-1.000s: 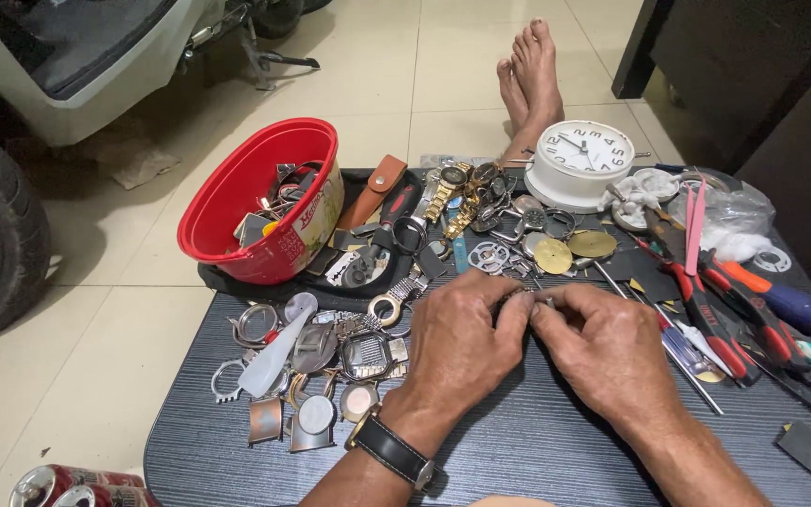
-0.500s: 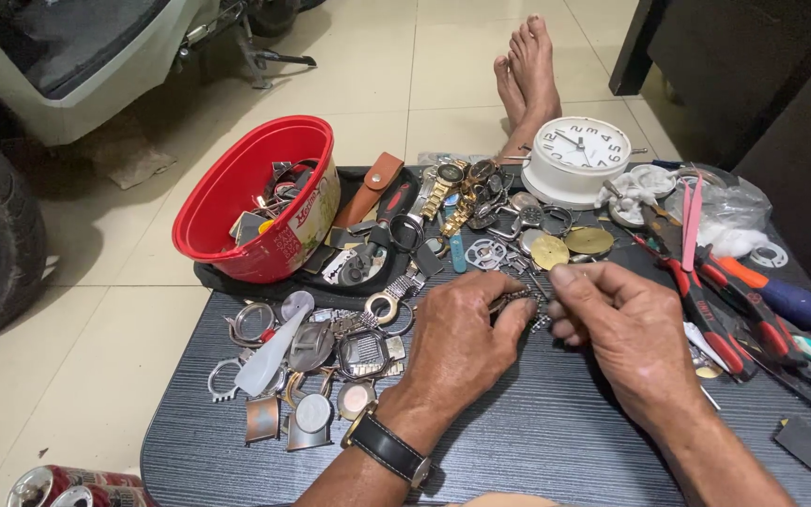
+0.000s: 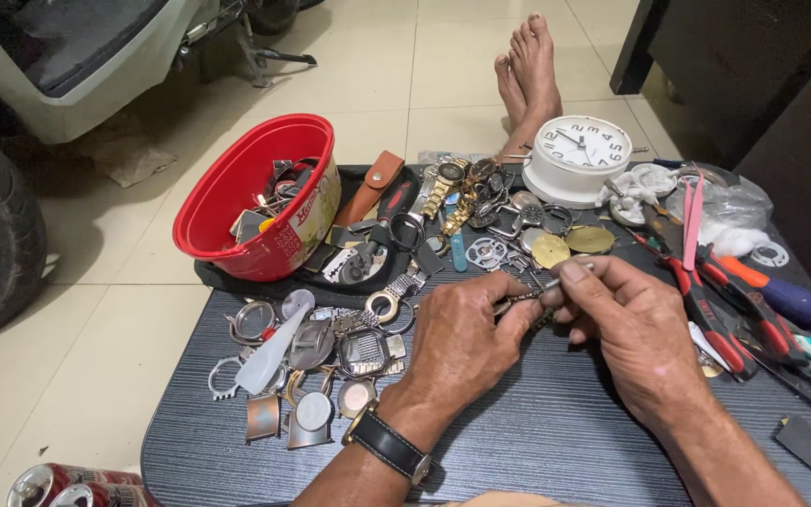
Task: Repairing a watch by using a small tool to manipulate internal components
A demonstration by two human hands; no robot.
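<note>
Two hands at table [image 3: 556, 441] centre: left hand [image 3: 462, 343] and right hand [image 3: 631, 329] both pinched shut on a small metal watch part [image 3: 521, 300]. Red bowl [image 3: 237, 192] at ten o'clock; white clock [image 3: 582, 155] at one o'clock.

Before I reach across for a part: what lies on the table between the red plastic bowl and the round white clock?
In the head view, between the red plastic bowl and the round white clock lie a brown leather strap, gold metal watches and loose watch cases.
</note>
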